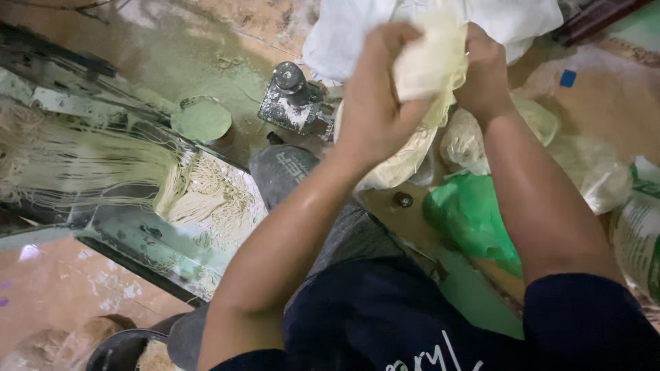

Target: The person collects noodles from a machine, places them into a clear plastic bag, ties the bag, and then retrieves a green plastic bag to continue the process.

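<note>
while both hands are closed on the same pale, floury lump of dough (432, 58), the left hand (375, 103) wraps it from the near side and the right hand (483, 75) pinches its far edge, holding it up in the air above a heap of bags. the lump looks soft and stringy, and a ragged tail of it hangs down between the wrists; my guess is that a hard pull could tear this tail off and drop it among the bags or onto the dusty floor below. the grip also looks slippery with flour, so the whole piece might slide out if either hand loosens.

under the hands lie clear plastic bags of pale stuff (584, 165) and a green plastic bag (471, 213), with a white sack (512, 20) behind. to the left stands a grimy green metal machine (137, 240) with thin noodle strands (103, 165) hanging across it, and a small motor-like part (292, 103) sits near the middle. the floor (62, 282) is reddish, worn and dusted with flour. the room is cramped, dim and cluttered.
</note>
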